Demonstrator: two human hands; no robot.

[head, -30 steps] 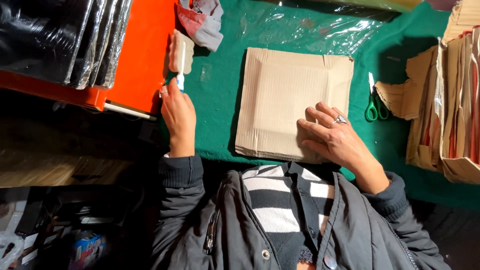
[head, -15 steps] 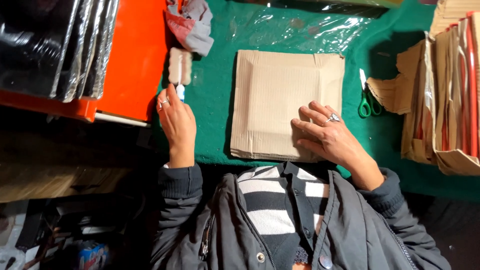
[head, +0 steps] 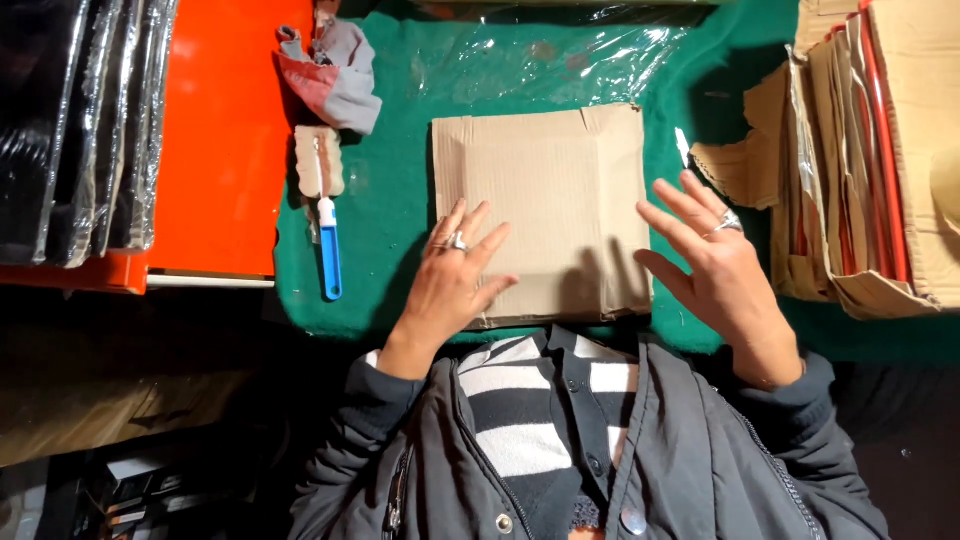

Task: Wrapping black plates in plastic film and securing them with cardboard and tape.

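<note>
A green felt-covered table (head: pixel 400 300) stands over a dark, shadowed floor (head: pixel 120 400).

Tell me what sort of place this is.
Probably a small craft or packaging workbench: a green felt-covered table, a flat cardboard piece under the left hand, a stack of cardboard past the right hand, and a blue-handled brush.

Harsh overhead light, plastic glare, murky edges.
</note>
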